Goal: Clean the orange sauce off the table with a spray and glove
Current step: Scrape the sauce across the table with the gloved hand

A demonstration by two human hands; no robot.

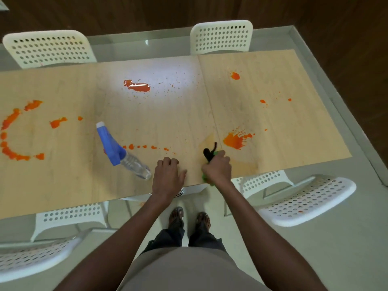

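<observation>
A long wooden table [63, 185] is seen from above, spattered with orange sauce [236, 140] in many patches. A spray bottle [120, 152] with a blue head lies on its side at centre, set down so both hands are free. The left hand [168, 175] is pressed half-open on the tabletop, seemingly for support. A bunched green and black glove [211, 154] is gripped in the right hand [217, 168], rubbing beside the nearest splash

No readable text, labels, brands or numbers anywhere. Spray bottle [122, 152] lying on the worktop [159, 122] shows a plain blue head and clear body, no legible label. Chairs [222, 37] unmarked.
</observation>
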